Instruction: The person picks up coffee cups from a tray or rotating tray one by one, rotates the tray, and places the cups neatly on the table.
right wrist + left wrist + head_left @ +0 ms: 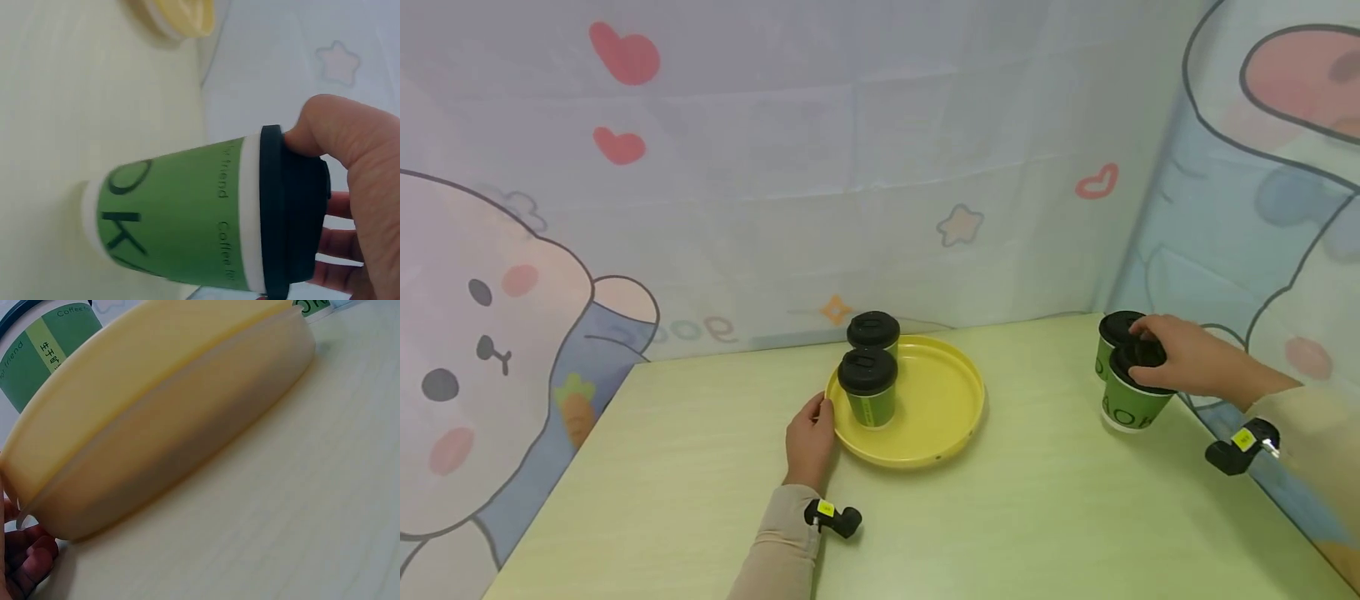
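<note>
A round yellow tray (942,400) lies on the table, and my left hand (810,440) holds its left rim, with fingers (39,559) at the underside. On the tray's left part stand two green paper coffee cups with black lids, a front cup (872,408) and a back cup (874,327) partly hidden behind it. At the right, my right hand (1195,354) grips a green coffee cup (181,212) from above by its black lid (294,212). Another lidded cup (1105,354) stands just behind that one, partly covered.
The pale yellow-green table (1000,525) ends at a printed cloth backdrop (775,208) behind and a second cloth (1240,275) on the right. Bare tabletop lies between the tray and the right-hand cups.
</note>
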`<action>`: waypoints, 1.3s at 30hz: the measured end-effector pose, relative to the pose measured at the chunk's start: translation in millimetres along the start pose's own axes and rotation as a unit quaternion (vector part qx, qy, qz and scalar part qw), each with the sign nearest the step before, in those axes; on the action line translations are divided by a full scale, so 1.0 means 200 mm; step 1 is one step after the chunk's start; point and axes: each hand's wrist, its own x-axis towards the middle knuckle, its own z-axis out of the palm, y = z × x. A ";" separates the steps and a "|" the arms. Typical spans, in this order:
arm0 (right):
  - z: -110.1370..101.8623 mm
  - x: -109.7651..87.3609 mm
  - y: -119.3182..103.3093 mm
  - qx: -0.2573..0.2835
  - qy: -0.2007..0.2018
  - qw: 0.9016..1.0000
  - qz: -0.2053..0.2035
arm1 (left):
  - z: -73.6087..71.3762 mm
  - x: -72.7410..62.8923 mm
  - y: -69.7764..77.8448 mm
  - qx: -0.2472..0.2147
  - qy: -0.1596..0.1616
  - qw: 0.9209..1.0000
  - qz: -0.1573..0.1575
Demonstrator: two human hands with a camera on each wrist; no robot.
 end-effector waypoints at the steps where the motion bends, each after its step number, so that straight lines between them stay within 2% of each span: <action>1: 0.01 0.00 0.01 0.001 0.002 1.000 0.003 | 0.00 0.00 0.00 0.001 0.000 1.000 0.000; 10: 0.10 -0.02 0.07 0.007 0.010 1.000 0.006 | 0.00 0.00 -0.01 -0.001 -0.001 1.000 -0.012; 23: 0.10 -0.03 0.07 0.031 0.015 0.999 0.001 | 0.00 0.00 -0.02 -0.001 -0.009 1.000 -0.015; 30: 0.11 -0.05 0.08 0.051 0.008 0.998 0.026 | -0.01 -0.01 -0.01 -0.003 -0.009 1.000 -0.016; 39: 0.10 -0.06 0.08 0.063 0.011 0.998 0.025 | -0.01 0.00 -0.02 0.003 -0.010 1.000 -0.013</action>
